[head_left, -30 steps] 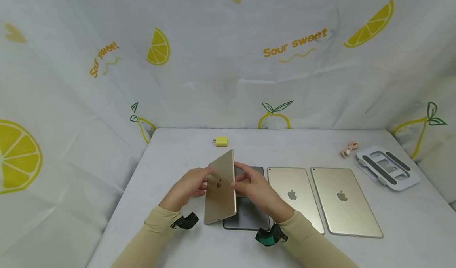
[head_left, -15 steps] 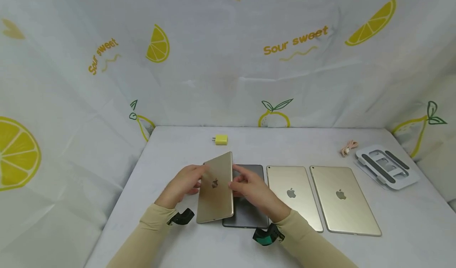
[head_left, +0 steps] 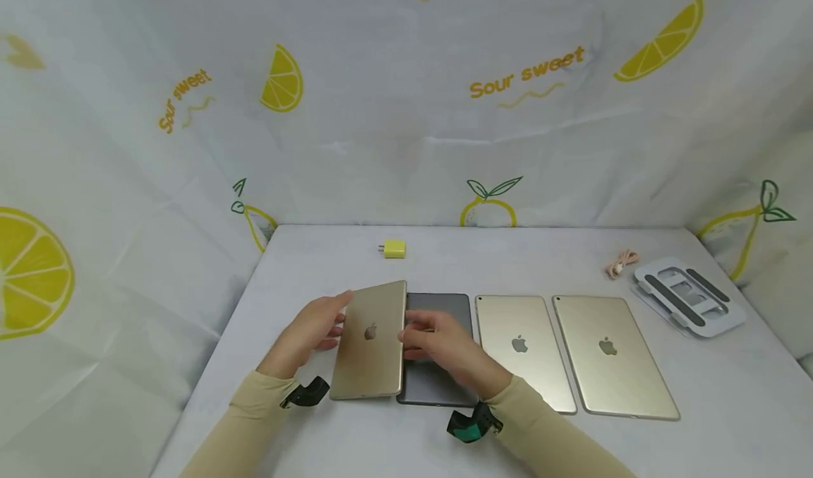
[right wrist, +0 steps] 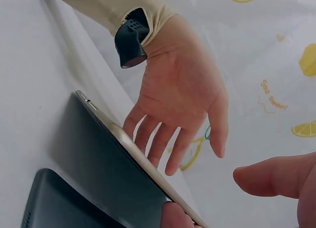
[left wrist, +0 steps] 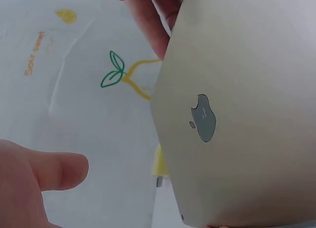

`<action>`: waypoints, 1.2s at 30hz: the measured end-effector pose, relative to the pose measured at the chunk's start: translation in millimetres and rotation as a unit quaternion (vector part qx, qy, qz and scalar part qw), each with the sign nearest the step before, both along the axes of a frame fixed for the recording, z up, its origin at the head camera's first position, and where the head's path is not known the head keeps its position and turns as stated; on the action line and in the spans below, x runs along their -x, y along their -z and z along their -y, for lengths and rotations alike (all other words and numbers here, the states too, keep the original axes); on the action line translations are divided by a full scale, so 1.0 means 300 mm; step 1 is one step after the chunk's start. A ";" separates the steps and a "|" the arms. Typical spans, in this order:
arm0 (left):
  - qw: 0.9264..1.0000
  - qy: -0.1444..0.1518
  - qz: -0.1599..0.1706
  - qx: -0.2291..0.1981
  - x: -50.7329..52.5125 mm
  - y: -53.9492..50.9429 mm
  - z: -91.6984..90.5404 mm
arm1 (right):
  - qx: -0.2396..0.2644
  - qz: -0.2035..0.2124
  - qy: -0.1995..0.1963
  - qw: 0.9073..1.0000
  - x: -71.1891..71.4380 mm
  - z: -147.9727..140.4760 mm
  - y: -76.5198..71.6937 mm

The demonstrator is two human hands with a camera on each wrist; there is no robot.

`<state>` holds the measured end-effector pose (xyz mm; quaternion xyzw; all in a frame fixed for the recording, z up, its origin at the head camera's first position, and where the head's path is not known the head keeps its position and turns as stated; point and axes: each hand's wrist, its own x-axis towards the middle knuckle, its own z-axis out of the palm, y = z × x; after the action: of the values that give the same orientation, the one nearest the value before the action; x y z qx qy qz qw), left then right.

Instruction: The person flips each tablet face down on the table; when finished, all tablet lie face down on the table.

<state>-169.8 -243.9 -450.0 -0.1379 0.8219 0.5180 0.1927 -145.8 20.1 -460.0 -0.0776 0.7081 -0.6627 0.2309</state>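
A gold tablet (head_left: 369, 340), back side up with an apple logo, tilts over the table beside a dark grey tablet (head_left: 441, 372), its right edge raised. My left hand (head_left: 306, 335) is at its left edge; in the right wrist view that hand (right wrist: 182, 90) has straight fingers going behind the tablet and its thumb apart. My right hand (head_left: 451, 347) holds the raised right edge with curled fingers. In the right wrist view one fingertip (right wrist: 175, 215) is against the tablet's dark screen side, while the thumb (right wrist: 266, 176) stands off its edge.
Two more gold tablets, one in the middle (head_left: 524, 365) and one farther right (head_left: 616, 361), lie back side up. A yellow charger plug (head_left: 394, 249) stands at the back. A pink cable (head_left: 621, 263) and a white stand with grey strips (head_left: 689, 298) lie at the right.
Both hands have moved left with the gold tablet, which has tipped flatter and lower. More of the dark grey tablet shows. My left thumb has come off the gold tablet's back.
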 end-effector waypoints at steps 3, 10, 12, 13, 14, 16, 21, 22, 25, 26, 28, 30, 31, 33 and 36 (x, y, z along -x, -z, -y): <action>1.000 0.000 -0.001 0.008 -0.002 0.007 0.010 | 0.005 -0.002 -0.006 1.000 -0.004 0.004 0.010; 1.000 0.005 -0.009 0.025 -0.006 0.004 0.032 | 0.020 0.003 -0.013 1.000 -0.012 0.024 0.009; 1.000 0.006 -0.012 0.027 -0.007 0.003 0.035 | 0.021 0.002 -0.014 1.000 -0.017 0.029 0.008; 1.000 0.005 -0.013 0.028 -0.008 0.002 0.037 | 0.021 0.003 -0.015 1.000 -0.020 0.031 0.009; 0.999 0.005 -0.014 0.029 -0.008 0.002 0.038 | 0.022 0.005 -0.015 1.000 -0.022 0.033 0.008; 0.999 0.003 -0.014 0.032 -0.007 0.002 0.041 | 0.021 0.009 -0.017 1.000 -0.028 0.035 0.006; 0.999 0.002 -0.018 0.038 -0.003 -0.002 0.045 | 0.011 0.012 -0.020 1.000 -0.037 0.037 -0.001; 0.999 0.003 -0.018 0.039 -0.003 -0.004 0.046 | 0.007 0.010 -0.021 1.000 -0.038 0.037 -0.003; 0.999 0.007 -0.019 0.041 -0.005 -0.008 0.047 | 0.000 0.005 -0.024 1.000 -0.041 0.037 -0.008; 0.999 0.009 -0.019 0.043 -0.007 -0.009 0.048 | -0.003 0.004 -0.025 1.000 -0.042 0.037 -0.009; 0.999 0.010 -0.019 0.046 -0.010 -0.009 0.049 | -0.007 0.002 -0.027 1.000 -0.044 0.037 -0.010; 0.999 0.010 -0.019 0.050 -0.012 -0.009 0.050 | -0.009 0.002 -0.030 0.999 -0.047 0.038 -0.008; 0.999 0.010 -0.018 0.050 -0.013 -0.008 0.051 | -0.011 0.003 -0.032 0.999 -0.048 0.038 -0.007; 0.998 0.009 -0.017 0.054 -0.015 -0.006 0.052 | -0.015 0.003 -0.036 0.999 -0.050 0.038 -0.005; 0.998 0.010 -0.017 0.057 -0.016 -0.004 0.054 | -0.032 -0.003 -0.041 0.999 -0.053 0.038 -0.003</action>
<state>-164.9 -260.1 -448.7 -0.1321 0.8547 0.4704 0.1755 -130.0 8.6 -459.1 -0.1011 0.7260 -0.6292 0.2582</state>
